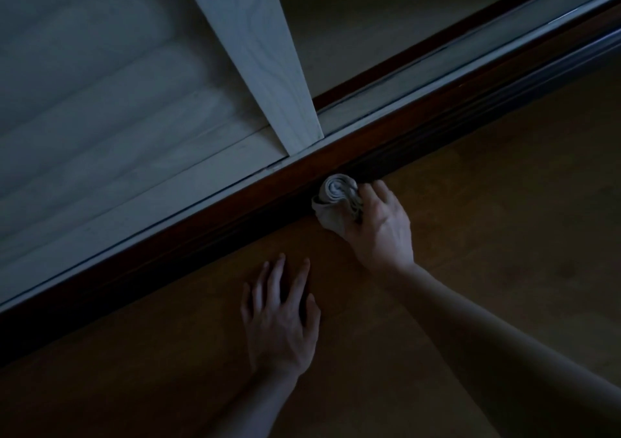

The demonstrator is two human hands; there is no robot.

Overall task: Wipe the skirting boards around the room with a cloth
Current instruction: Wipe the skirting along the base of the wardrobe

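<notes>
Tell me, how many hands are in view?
2. The right hand grips a rolled cloth against the dark skirting board; the left hand rests spread on the wooden floor. None seems hidden.

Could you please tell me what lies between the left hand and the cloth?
Only bare wooden floor, as the head view shows; the left hand rests flat on it, apart from the cloth that the right hand grips.
</notes>
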